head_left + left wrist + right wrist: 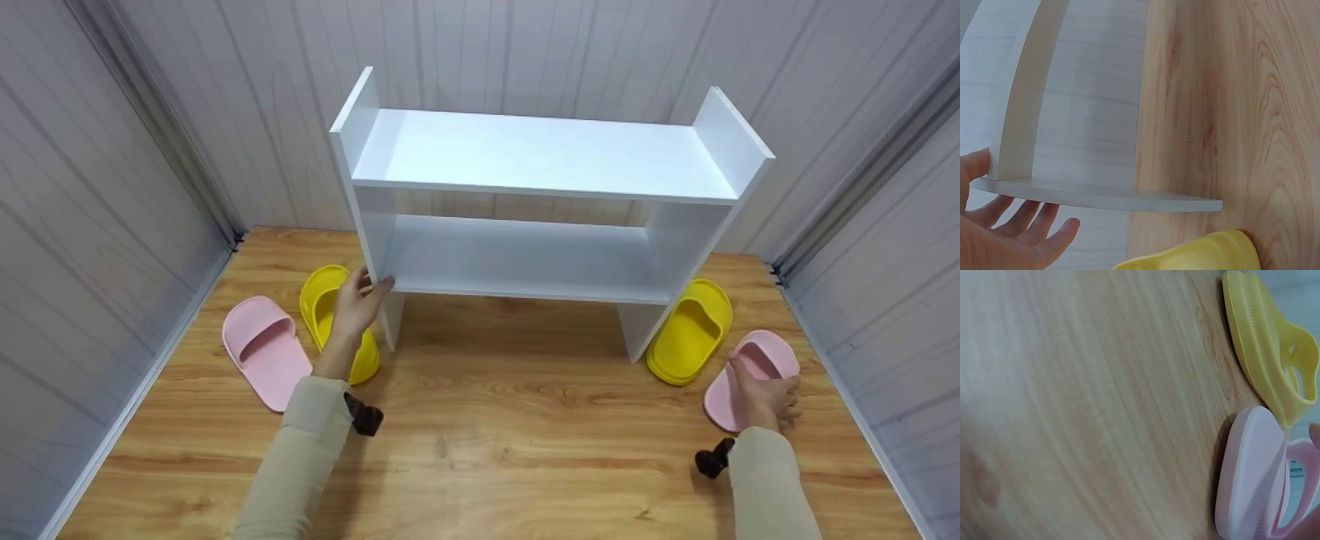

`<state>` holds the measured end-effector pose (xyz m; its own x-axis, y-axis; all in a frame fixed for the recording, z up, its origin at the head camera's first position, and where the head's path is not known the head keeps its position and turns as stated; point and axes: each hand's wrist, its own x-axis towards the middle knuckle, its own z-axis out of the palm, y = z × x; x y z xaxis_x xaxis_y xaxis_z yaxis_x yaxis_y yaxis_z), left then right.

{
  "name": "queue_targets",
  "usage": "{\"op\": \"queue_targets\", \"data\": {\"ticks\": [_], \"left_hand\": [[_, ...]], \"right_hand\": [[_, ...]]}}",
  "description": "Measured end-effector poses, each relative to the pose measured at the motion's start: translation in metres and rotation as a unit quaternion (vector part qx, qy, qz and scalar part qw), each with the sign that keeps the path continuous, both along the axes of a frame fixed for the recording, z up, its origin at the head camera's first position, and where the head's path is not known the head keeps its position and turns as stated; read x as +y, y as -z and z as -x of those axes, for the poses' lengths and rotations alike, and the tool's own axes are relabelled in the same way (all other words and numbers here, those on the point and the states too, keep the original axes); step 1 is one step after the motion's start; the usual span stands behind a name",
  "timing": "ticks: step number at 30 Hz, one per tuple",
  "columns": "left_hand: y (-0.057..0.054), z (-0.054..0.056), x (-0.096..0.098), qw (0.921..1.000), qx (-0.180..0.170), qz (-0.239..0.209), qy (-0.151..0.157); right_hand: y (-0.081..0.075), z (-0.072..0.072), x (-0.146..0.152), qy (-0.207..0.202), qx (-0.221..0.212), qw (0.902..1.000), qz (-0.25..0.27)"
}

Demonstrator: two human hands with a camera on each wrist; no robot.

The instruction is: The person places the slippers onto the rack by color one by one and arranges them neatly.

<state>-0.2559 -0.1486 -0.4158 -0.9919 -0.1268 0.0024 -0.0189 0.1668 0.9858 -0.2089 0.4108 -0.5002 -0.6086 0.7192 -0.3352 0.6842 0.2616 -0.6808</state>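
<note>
My left hand [358, 304] grips the left side panel of a white two-tier shelf [517, 255]. In the left wrist view its thumb lies on the shelf corner, and the fingers reach round the panel's other face. Over a pink slipper [772, 356] on the right is my right hand [761, 390], thumb near the strap and fingers spread toward the outer side. The right wrist view shows this slipper's sole on the floor and only a little of the hand; firm contact is not visible.
A yellow slipper [690, 330] stands by the shelf's right leg. Another yellow slipper [366, 360] sits partly behind the left forearm, with a pink slipper [274, 360] beside it. Pale panel walls [480, 52] enclose the wooden floor [510, 442] at the back and both sides.
</note>
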Motion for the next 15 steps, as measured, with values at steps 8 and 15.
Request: {"op": "queue_targets", "data": {"ticks": [8,15], "left_hand": [[-0.0011,0.0005,-0.0005,0.9999,-0.007,0.004,0.007],[-0.0024,-0.0002,-0.0022,0.9999,-0.005,0.006,0.012]], "right_hand": [[0.0032,0.0019,-0.0027,-0.014,-0.025,0.9992,-0.029],[0.004,0.0051,-0.0077,-0.021,-0.05,0.9972,-0.052]]}}
